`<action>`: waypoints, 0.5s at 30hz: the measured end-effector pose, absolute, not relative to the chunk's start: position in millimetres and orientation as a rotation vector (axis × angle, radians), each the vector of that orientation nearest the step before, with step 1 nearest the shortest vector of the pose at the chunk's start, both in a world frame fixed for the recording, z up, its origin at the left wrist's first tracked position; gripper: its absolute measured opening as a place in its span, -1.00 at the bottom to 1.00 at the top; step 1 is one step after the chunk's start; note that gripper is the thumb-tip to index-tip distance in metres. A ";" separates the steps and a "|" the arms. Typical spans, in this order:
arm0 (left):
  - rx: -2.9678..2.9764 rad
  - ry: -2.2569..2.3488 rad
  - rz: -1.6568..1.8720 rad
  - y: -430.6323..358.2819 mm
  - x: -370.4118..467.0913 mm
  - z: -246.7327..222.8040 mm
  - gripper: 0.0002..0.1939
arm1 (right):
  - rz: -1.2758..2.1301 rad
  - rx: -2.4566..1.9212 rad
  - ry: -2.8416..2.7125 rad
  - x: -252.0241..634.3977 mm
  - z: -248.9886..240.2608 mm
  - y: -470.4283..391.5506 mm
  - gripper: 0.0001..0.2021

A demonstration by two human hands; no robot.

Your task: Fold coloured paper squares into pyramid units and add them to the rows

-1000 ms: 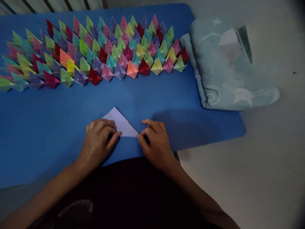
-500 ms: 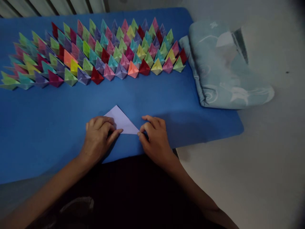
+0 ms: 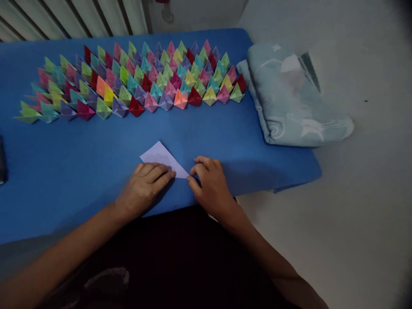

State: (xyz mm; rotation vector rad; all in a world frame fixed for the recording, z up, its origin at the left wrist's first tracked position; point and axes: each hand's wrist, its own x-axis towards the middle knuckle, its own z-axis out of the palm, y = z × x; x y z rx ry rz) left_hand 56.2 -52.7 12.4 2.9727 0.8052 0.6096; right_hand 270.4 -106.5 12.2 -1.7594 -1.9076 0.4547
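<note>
Blue-covered bench [image 3: 80, 150] is sitting below pale slats [image 3: 96, 17], pale wall or floor on the right. Lilac paper [image 3: 159, 152], folded, is lying near the bench's front edge, one point aiming away from the wearer, another toward the right hand. Left hand [image 3: 141, 186] is pressing on its lower part, fingers close together; can't tell if the thumb is pinching. Right hand [image 3: 210, 182] is pinching the right tip, thumb to index. Multicolored folded paper pieces [image 3: 165, 101] are standing in rows beyond. Folded grey-blue cloth [image 3: 289, 98] is resting right of them. Dark object [image 3: 1, 161] is showing at left edge, mostly cropped.
</note>
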 end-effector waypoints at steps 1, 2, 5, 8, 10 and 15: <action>2.978 0.779 0.618 -53.3 58.6 13.3 -0.71 | 0.454 -1.756 -1.917 270.7 12.6 -106.2 -0.88; 2.973 0.788 0.632 -54.1 60.6 14.0 -0.73 | 0.458 -1.752 -1.924 271.0 13.3 -105.8 -0.87; 2.934 0.854 0.655 -56.4 64.1 14.8 -0.78 | 0.488 -1.753 -1.958 270.7 18.0 -103.8 -0.84; 2.924 0.874 0.649 -57.8 64.0 13.9 -0.78 | 0.542 -1.797 -2.053 269.0 25.2 -102.5 -0.83; 2.931 0.887 0.652 -58.0 62.9 13.0 -0.79 | 0.578 -1.810 -2.128 267.9 29.3 -102.7 -0.81; 2.961 0.891 0.680 -57.4 61.8 13.3 -0.76 | 0.676 -1.792 -2.079 268.5 34.9 -103.1 -0.77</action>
